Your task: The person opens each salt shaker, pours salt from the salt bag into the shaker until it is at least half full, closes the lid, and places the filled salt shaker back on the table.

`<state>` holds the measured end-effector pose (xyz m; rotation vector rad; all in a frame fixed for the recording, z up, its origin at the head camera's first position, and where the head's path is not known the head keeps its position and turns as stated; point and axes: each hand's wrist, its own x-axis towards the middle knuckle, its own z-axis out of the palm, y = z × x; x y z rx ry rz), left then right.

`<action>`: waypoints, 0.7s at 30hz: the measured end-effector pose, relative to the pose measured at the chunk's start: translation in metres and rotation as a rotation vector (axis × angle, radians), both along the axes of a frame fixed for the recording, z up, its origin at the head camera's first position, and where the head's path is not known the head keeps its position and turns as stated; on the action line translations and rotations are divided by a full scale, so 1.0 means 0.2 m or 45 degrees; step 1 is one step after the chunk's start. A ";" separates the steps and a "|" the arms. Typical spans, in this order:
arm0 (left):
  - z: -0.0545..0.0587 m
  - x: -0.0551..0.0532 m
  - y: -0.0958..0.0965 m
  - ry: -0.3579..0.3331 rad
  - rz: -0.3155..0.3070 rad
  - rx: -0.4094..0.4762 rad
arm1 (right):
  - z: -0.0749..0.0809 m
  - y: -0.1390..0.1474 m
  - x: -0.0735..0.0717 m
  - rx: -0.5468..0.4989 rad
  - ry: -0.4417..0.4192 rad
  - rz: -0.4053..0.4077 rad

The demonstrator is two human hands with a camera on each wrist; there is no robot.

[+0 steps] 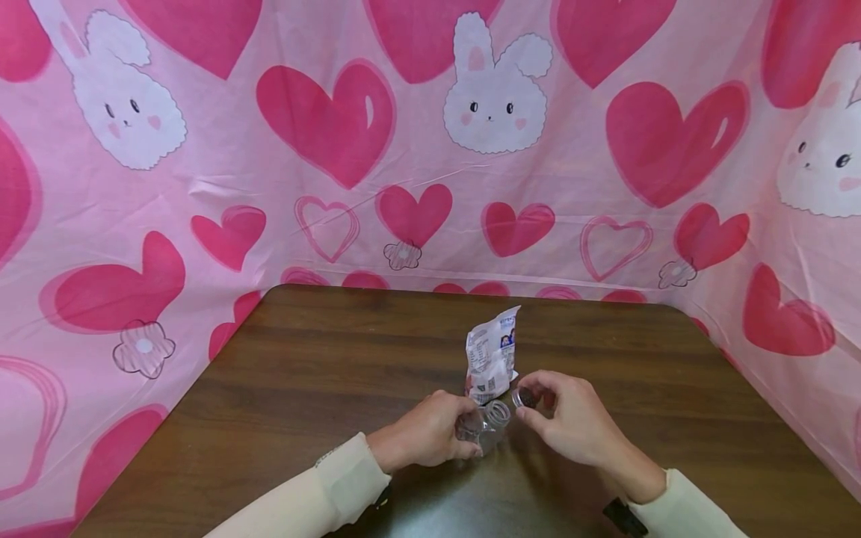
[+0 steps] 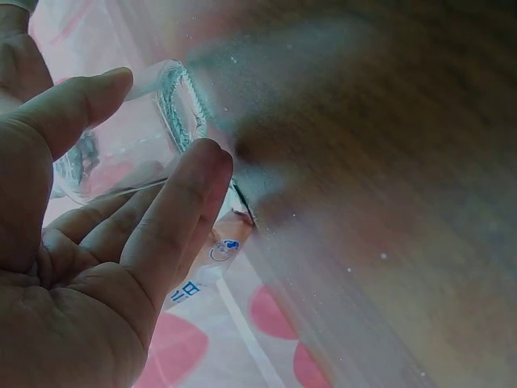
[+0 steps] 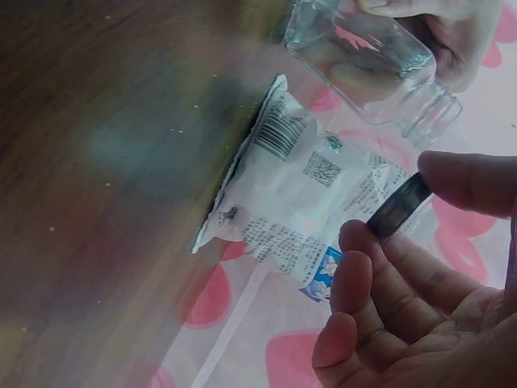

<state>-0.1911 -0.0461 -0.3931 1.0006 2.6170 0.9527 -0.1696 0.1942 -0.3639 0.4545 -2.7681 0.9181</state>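
My left hand (image 1: 433, 432) grips a clear jar (image 1: 489, 433) by its side; its threaded mouth (image 1: 498, 412) is uncovered and tilts toward the right hand. The left wrist view shows the thumb and fingers on either side of the jar (image 2: 133, 137), with its base near the tabletop. Between thumb and fingertips my right hand (image 1: 572, 418) pinches a dark round lid (image 3: 400, 206), held apart from the jar's mouth. Just behind both hands a white printed plastic packet (image 1: 491, 355) stands upright on the table, its barcode side visible in the right wrist view.
The dark brown wooden table (image 1: 336, 351) reaches back to a pink cloth backdrop (image 1: 417, 164) with hearts and rabbits. This cloth also closes off the left and right sides.
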 end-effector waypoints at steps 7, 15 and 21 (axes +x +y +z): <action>0.00 0.00 0.00 -0.024 0.004 -0.010 | -0.03 0.01 0.00 0.060 0.002 -0.008; 0.00 -0.01 0.00 -0.025 0.006 -0.012 | -0.04 0.03 0.00 0.126 -0.006 -0.006; 0.00 0.00 0.00 -0.002 0.001 -0.006 | -0.06 0.04 0.00 0.168 -0.053 -0.022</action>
